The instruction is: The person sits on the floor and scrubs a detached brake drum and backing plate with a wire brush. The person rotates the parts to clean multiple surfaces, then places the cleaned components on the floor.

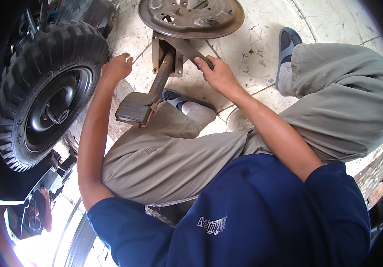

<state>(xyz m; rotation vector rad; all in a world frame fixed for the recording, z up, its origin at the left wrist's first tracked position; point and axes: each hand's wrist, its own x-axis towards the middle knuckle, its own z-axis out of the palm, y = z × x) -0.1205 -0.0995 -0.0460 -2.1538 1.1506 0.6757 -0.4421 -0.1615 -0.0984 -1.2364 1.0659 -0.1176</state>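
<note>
My right hand (220, 76) grips the end of a flat dark metal bar (184, 48), its thumb laid along the top. The bar slants up to a rusty bracket (156, 53) under a round brown metal plate (190, 18) with holes and a bolt in it. From that bracket a lever arm (160, 82) runs down to a wide pedal (136, 108) with a dark pad, close to my left knee. To the left of the bracket, my left hand (117, 67) hovers with loosely curled fingers, a gap between thumb and fingers, and nothing visible in it.
A large knobby tyre on a black wheel (58, 104) stands close beside my left forearm. Cracked light floor tiles (253, 53) lie below the metal parts. My sandalled feet rest to either side of the bar. At lower left, a shiny dark surface (18, 178) shows reflections.
</note>
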